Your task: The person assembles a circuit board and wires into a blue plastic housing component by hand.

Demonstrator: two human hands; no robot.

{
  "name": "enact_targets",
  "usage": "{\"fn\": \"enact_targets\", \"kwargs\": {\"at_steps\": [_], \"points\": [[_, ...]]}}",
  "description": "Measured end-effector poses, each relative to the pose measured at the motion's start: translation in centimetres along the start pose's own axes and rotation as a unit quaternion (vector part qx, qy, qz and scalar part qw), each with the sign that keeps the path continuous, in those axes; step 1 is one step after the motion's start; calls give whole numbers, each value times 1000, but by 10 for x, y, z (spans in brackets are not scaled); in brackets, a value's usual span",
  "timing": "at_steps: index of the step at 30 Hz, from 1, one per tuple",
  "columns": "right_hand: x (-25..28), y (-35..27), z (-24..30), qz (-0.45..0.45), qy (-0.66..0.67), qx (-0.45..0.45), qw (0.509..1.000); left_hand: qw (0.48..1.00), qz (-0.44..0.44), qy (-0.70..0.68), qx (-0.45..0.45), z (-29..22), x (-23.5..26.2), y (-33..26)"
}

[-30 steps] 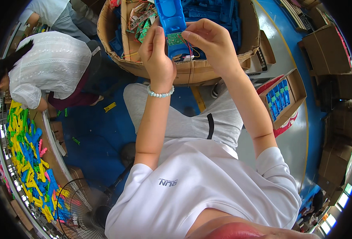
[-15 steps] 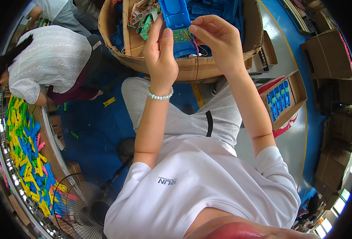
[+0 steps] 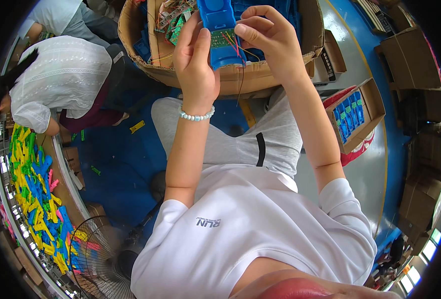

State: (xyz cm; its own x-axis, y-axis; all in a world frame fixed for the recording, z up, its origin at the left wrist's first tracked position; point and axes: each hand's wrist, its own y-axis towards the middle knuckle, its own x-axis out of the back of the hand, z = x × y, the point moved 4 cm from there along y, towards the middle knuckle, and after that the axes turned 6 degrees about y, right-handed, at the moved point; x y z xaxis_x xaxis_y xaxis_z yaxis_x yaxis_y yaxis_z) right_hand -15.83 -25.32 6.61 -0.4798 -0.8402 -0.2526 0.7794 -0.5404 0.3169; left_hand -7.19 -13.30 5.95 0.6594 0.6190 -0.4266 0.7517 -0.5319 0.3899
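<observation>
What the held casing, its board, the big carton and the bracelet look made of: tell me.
Casing: likely plastic, smooth with a slight sheen; moulded edges and soft highlights suggest it.
Board: probably resin laminate, green, dotted with pale solder-like spots.
Carton: apparently corrugated cardboard, matte brown, its rim ragged.
Bracelet: polished-looking pale beads; stone, glass or plastic, I can't tell.

From my end, the blue casing looks like smooth, faintly glossy plastic; the big carton is matt cardboard, rough along its rim; the trousers are matt cloth, the shirt smoother cloth, the grey floor glossy.
</observation>
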Motion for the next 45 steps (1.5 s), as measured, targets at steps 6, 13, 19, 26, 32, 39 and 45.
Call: {"fn": "enact_targets", "kwargs": {"at_steps": [6,13,19,26,32,39,45], "points": [[27,2,-5,181,-90,-34,979,989,122,-82,22,-17,-4,18],[4,-22,-16,305,-74,-132,940,996,65,-67,-13,-25,-6,31],[9,-24,-22,129,-210,-125,961,996,11,-78,30,-23,12,33],[19,-7,54,-61,-418,427,799,993,108,-27,32,-17,-2,13],[-5,2,85,-17,-383,499,777,984,113,-68,121,-8,-13,-19],[-5,0,65,-26,-380,493,782,984,138,45,102,-6,-18,-34],[-10,6,60,-13,-495,405,769,984,102,50,136,-2,-13,-36]]}}
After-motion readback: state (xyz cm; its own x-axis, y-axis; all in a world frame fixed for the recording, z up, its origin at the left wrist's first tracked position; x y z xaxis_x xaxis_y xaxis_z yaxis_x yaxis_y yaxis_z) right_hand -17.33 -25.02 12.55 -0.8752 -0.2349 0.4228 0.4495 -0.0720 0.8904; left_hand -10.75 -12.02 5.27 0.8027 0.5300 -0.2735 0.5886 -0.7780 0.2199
